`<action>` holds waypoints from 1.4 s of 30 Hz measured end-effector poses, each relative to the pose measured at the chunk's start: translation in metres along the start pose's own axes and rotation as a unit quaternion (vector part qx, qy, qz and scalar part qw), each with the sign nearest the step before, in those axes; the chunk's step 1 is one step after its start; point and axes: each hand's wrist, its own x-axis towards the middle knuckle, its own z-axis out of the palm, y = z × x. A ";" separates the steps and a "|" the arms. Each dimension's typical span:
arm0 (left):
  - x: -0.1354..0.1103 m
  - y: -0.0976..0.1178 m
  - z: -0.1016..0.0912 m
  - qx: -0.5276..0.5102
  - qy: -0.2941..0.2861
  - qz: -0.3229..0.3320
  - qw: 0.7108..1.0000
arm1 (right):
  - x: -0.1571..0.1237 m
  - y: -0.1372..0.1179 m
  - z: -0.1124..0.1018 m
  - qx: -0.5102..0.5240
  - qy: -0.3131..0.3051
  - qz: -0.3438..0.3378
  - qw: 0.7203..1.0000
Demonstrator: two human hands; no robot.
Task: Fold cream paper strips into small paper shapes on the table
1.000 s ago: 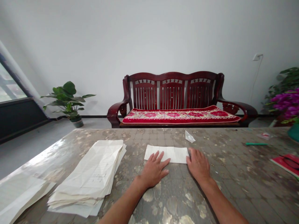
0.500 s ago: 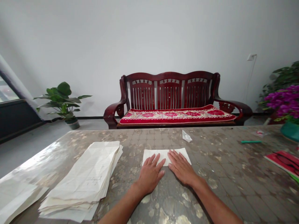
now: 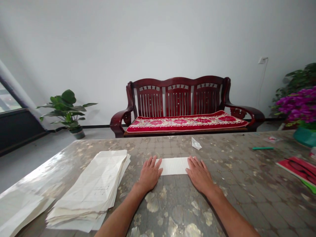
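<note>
A narrow strip of folded white lined paper [image 3: 174,166] lies flat on the marble-patterned table [image 3: 229,194]. My left hand [image 3: 150,173] rests palm down against its left end, fingers spread. My right hand [image 3: 199,171] lies palm down on its right end, its fingertips on the paper. Neither hand grips the strip. A tall stack of cream sheets [image 3: 91,187] sits to the left of my left hand. A small folded white paper piece [image 3: 196,143] lies beyond the strip.
More sheets [image 3: 22,205] lie at the far left table edge. At the right are a green marker [image 3: 263,148], a red book [image 3: 297,170] and a teal flowerpot [image 3: 304,137]. A dark red wooden bench [image 3: 180,105] stands beyond the table.
My hands have slid apart from the middle of the paper to its two ends. The paper now shows as a narrower strip. The view has shifted slightly.
</note>
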 end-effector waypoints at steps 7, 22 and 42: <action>-0.017 0.019 -0.021 -0.017 0.001 -0.052 0.999 | -0.005 -0.015 -0.012 0.035 0.077 -0.069 0.994; -0.005 -0.003 -0.016 -0.530 0.029 -0.209 0.821 | 0.006 0.000 0.016 0.164 0.100 -0.026 0.981; -0.049 0.050 -0.053 -0.276 0.091 0.210 0.934 | -0.006 -0.023 -0.010 0.146 0.179 -0.186 0.955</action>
